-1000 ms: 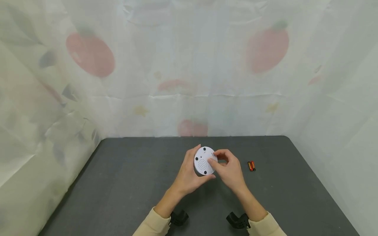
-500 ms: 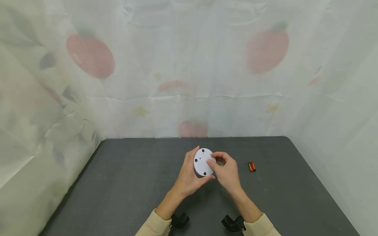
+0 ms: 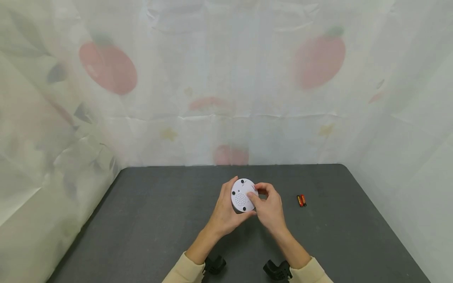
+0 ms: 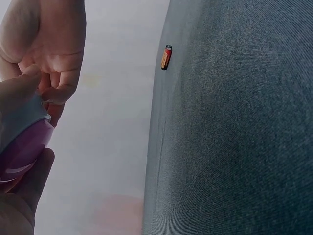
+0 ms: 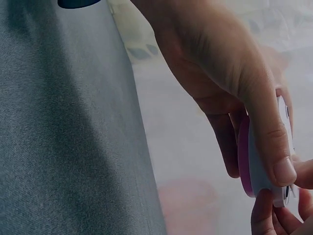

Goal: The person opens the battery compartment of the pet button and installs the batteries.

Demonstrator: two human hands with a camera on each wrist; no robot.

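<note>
The left hand's fingers are curling round the rim of a round white gadget, with the thumb lying along its near edge and the other fingers wrapping behind, where a pink layer is showing in the wrist views. The left hand is holding the gadget tilted up above the worktop, its flat white face with small holes and two dark dots turned toward the person. The right hand's fingers are bending in close together, the thumb pressing on the right part of that face while the other fingertips are pinching at the gadget's right edge. The right hand is sitting just beside the left, the two touching at the gadget. Both forearms are reaching forward from cream sleeves at the near edge of the worktop. Two small red and orange batteries are lying side by side on the worktop, well to the right of the hands. A pale printed sheet is hanging behind and at both sides.
</note>
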